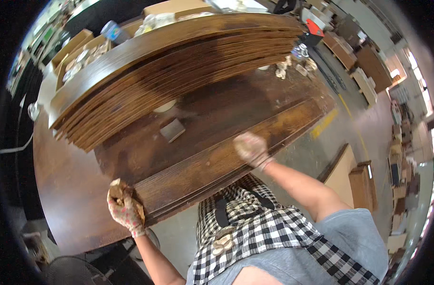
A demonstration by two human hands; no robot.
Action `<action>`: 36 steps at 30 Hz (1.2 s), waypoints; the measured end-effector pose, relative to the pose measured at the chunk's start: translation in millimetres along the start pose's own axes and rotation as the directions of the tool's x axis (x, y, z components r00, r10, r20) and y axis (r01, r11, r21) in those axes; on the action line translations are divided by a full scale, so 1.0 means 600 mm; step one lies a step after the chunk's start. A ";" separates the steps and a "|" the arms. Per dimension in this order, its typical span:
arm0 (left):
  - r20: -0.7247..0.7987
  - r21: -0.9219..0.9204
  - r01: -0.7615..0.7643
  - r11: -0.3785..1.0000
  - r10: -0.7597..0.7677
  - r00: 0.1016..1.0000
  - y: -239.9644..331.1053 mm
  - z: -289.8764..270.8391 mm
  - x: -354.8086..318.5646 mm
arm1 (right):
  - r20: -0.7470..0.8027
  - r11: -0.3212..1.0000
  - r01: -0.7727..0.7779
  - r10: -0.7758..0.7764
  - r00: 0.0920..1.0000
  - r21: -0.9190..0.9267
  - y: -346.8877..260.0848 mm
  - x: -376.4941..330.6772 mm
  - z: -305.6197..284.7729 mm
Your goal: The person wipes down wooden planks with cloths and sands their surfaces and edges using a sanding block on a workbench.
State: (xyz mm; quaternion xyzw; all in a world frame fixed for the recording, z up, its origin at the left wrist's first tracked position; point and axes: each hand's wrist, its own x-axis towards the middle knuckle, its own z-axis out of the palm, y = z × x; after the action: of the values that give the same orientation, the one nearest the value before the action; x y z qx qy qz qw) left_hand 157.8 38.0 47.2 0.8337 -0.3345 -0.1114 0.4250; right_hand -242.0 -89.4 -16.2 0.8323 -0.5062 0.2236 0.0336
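A long, dark brown wooden board [212, 164] with a grooved front edge lies along the near side of the table. My left hand [126, 213], in a white glove with red dots, is at the board's left end, closed around a crumpled brown-stained rag [122, 192]. Over the middle of the board is my right hand [251, 148], also gloved. Motion blurs its fingers, so I cannot make out whether it holds anything. A small grey-brown square block [172, 130] lies on the table behind the board.
A tall stack of brown boards [179, 61] fills the table's far side. Behind it stand a cardboard box [86, 59] of crumpled rags and a blue-labelled plastic container [115, 32]. More crumpled rags [283, 69] lie at the far right corner. Panels [362, 185] stand on the floor at right.
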 end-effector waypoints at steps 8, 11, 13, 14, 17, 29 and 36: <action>0.286 -0.612 0.162 0.774 0.026 0.958 0.062 0.047 -0.037 | 0.057 0.937 -0.312 0.307 0.950 0.157 -0.026 0.026 -0.027; 0.308 -0.454 -0.061 0.889 0.220 0.926 0.091 0.145 -0.081 | 0.292 0.956 -0.192 0.122 0.949 0.224 -0.131 0.018 -0.009; 0.435 -0.489 0.060 0.870 0.183 0.882 0.159 0.204 -0.124 | 0.140 0.953 -0.091 0.052 0.989 0.290 -0.105 0.011 -0.007; 0.459 -0.398 -0.059 0.916 0.254 0.851 0.147 0.230 -0.127 | 0.147 0.959 -0.039 -0.003 0.989 0.282 -0.071 0.011 -0.005; 0.441 -0.266 -0.227 0.937 0.328 0.835 0.159 0.257 -0.150 | 0.096 0.954 -0.213 0.197 0.976 0.211 0.063 0.000 -0.025; 0.438 -0.299 0.016 0.954 0.123 0.891 0.211 0.264 -0.178 | 0.534 0.574 -0.810 0.650 0.541 0.122 0.616 -0.081 -0.242; 0.395 -0.443 0.083 0.893 0.111 0.912 0.239 0.293 -0.193 | 0.708 0.666 -0.746 0.525 0.473 0.006 0.575 -0.055 -0.265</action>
State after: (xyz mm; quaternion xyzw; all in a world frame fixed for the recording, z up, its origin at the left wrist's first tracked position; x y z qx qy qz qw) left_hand -78.1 -57.6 40.0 0.6677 -0.3873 -0.3551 0.5273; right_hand -604.3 -184.8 54.6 0.5945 -0.7166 -0.0084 -0.3647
